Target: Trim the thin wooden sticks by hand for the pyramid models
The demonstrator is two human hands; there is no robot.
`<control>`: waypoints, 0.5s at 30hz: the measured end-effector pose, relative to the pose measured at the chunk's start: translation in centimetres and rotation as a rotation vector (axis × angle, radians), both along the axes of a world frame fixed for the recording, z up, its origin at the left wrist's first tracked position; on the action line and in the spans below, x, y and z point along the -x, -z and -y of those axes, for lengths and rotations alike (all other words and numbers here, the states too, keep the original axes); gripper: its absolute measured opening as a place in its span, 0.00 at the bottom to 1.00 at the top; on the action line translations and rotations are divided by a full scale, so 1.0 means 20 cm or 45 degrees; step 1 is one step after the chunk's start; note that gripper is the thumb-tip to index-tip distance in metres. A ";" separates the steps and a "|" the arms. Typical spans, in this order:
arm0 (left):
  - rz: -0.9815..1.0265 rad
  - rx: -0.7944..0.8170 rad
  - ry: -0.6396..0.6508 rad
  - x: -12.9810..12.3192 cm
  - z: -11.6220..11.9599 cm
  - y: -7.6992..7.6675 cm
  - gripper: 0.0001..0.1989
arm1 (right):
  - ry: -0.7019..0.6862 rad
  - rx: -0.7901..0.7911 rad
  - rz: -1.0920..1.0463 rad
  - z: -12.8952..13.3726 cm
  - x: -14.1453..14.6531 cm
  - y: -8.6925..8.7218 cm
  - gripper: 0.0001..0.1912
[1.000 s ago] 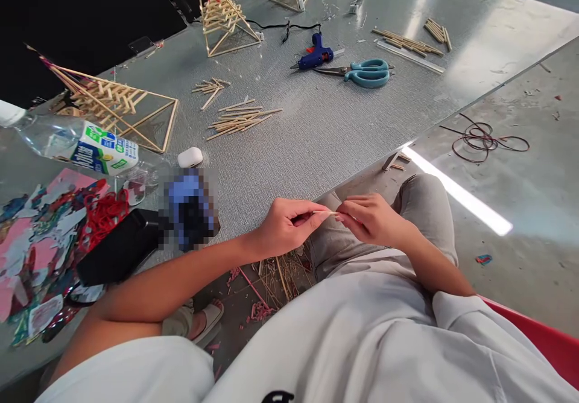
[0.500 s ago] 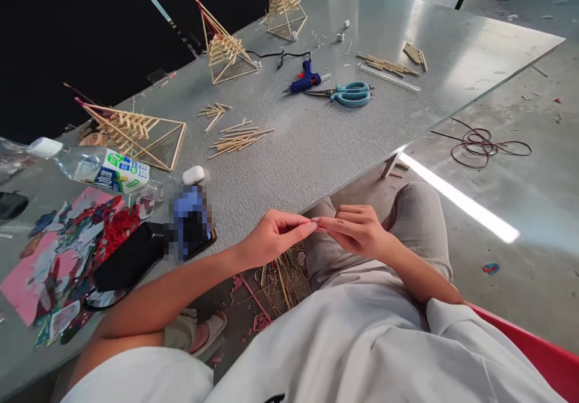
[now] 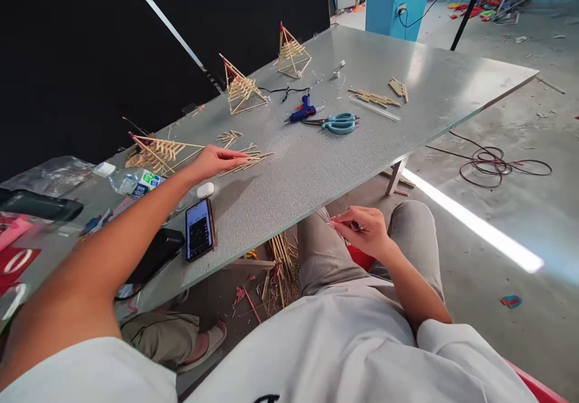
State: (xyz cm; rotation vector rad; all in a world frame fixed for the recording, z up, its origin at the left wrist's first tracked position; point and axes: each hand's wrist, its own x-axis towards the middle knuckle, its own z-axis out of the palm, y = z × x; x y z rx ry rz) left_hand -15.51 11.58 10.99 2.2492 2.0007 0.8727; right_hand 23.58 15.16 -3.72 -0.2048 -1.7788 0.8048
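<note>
My left hand [image 3: 220,163] reaches over the table, its fingertips pressed together at the near pile of thin wooden sticks [image 3: 257,160]; whether it grips one is hard to see. Low over my lap, my right hand [image 3: 362,228] is closed in a pinch, and what it holds, if anything, is too small to name. A smaller group of short sticks [image 3: 230,137] lies just behind the pile. Three stick-built pyramid frames [image 3: 244,94] stand along the table's far left side, the nearest partly hidden behind my left forearm.
Blue-handled scissors [image 3: 340,123] and a blue glue gun [image 3: 302,111] lie mid-table, with more sticks [image 3: 374,97] behind. A phone [image 3: 199,229], a white case [image 3: 205,190] and a bottle [image 3: 147,183] are at the left. Another person's sandalled foot [image 3: 205,345] shows below the table.
My hands have parted: the left has moved forward from above my lap to the stick pile, while the right stays low. The view has tilted up and shifted.
</note>
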 end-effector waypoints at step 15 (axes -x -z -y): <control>0.091 0.041 0.538 -1.05 0.38 -0.21 0.16 | -0.038 0.031 0.064 0.14 -0.03 -0.30 0.16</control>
